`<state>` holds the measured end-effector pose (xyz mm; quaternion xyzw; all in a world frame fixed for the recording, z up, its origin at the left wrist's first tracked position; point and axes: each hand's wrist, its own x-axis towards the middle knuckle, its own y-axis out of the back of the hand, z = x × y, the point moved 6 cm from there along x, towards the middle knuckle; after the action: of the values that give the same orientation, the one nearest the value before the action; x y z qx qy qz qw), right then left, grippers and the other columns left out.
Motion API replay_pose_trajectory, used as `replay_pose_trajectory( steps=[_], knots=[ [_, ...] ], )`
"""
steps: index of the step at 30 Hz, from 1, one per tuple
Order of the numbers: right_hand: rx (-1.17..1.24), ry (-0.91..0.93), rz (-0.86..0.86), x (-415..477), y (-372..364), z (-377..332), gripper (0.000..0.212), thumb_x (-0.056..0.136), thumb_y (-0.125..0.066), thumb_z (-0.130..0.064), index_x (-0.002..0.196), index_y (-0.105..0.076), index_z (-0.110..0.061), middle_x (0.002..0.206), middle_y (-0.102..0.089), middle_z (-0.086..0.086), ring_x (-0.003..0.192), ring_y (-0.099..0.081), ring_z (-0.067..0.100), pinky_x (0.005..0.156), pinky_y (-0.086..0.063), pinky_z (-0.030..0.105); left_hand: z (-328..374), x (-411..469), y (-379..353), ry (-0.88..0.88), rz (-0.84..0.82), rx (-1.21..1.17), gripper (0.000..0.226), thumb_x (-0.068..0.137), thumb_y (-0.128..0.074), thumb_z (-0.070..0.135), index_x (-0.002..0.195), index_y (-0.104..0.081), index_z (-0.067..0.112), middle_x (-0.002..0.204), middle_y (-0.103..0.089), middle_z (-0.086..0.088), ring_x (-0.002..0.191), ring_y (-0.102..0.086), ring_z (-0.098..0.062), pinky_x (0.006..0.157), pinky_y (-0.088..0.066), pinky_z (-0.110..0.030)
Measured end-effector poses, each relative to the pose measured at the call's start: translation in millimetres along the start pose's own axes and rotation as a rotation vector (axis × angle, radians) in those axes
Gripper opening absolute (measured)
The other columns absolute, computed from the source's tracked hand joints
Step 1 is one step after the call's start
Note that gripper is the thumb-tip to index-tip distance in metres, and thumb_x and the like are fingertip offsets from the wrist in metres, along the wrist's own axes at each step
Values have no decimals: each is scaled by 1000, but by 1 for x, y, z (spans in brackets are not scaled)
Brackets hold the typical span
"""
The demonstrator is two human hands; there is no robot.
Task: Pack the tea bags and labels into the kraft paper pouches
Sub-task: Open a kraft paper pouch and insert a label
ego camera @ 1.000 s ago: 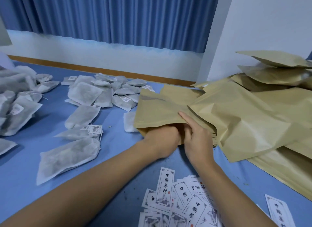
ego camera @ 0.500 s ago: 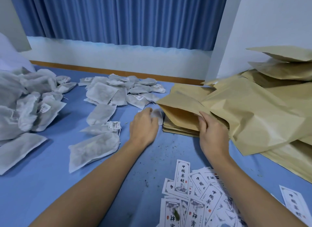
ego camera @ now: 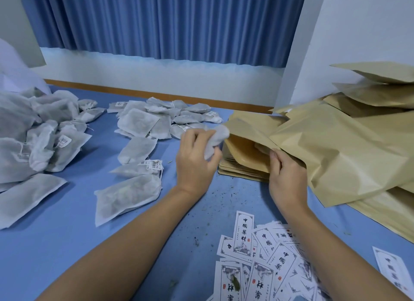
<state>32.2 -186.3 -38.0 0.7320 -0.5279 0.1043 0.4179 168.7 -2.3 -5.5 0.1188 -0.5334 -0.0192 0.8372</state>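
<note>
My left hand [ego camera: 196, 161] grips a white tea bag [ego camera: 216, 140] and holds it at the mouth of a kraft paper pouch [ego camera: 244, 133]. My right hand [ego camera: 285, 177] holds that pouch open by its lower edge, fingers curled on the paper. The pouch lies on top of a flat stack of pouches [ego camera: 242, 171]. Loose tea bags [ego camera: 143, 123] lie scattered on the blue table [ego camera: 67, 244] to the left. Printed labels [ego camera: 264, 262] are heaped in front of me, between my forearms.
A big heap of filled kraft pouches [ego camera: 349, 148] rises at the right against a white wall. A larger mound of tea bags [ego camera: 31, 132] fills the far left. One label [ego camera: 392, 271] lies apart at the right edge. Blue curtains hang behind the table.
My left hand left the pouch, picked up a tea bag from the table and lifted it to the pouch mouth. My right hand stayed on the pouch, which now gapes wider.
</note>
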Motion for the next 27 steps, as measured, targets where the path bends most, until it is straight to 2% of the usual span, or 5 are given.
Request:
replay_pose_trajectory(
  steps=[3, 6, 17, 24, 27],
  knots=[
    [-11, -23, -22, 1, -1, 2, 30, 105, -45, -28, 118, -70, -17, 85, -71, 10, 81, -58, 35, 73, -47, 39, 29, -7, -5, -301, -51, -29, 29, 79, -67, 7, 107, -73, 1, 98, -56, -14, 86, -55, -32, 74, -47, -35],
    [-24, -13, -31, 0, 0, 0, 31, 104, -42, -26, 117, -69, -18, 88, -71, 12, 85, -60, 38, 76, -49, 45, 51, -25, -36, -466, -430, 9, 26, 88, -57, 4, 112, -68, -2, 101, -60, -17, 91, -56, -33, 77, -49, -35],
    [-140, 182, 23, -9, 2, -25, 19, 100, -59, -24, 112, -72, -17, 70, -68, 13, 64, -61, 40, 56, -50, 43, 21, -11, -135, 50, -1172, 412, 29, 99, -47, 16, 127, -53, 15, 131, -56, -11, 119, -54, -31, 102, -43, -40],
    [-66, 210, -73, -10, -5, -21, 23, 99, -60, -17, 119, -70, -19, 81, -71, 5, 69, -62, 35, 60, -51, 42, -10, 2, -173, -10, -1243, 418, 34, 106, -44, 26, 137, -47, 11, 142, -46, -9, 136, -39, -23, 109, -25, -27],
    [-16, 174, -100, -9, -8, -20, 25, 99, -57, -14, 120, -69, -18, 87, -71, 3, 71, -61, 31, 64, -52, 43, -14, -2, -171, 205, -1189, 326, 10, 102, -50, 34, 107, -46, 26, 108, -46, 3, 124, -46, -23, 94, -27, -25]
  ],
)
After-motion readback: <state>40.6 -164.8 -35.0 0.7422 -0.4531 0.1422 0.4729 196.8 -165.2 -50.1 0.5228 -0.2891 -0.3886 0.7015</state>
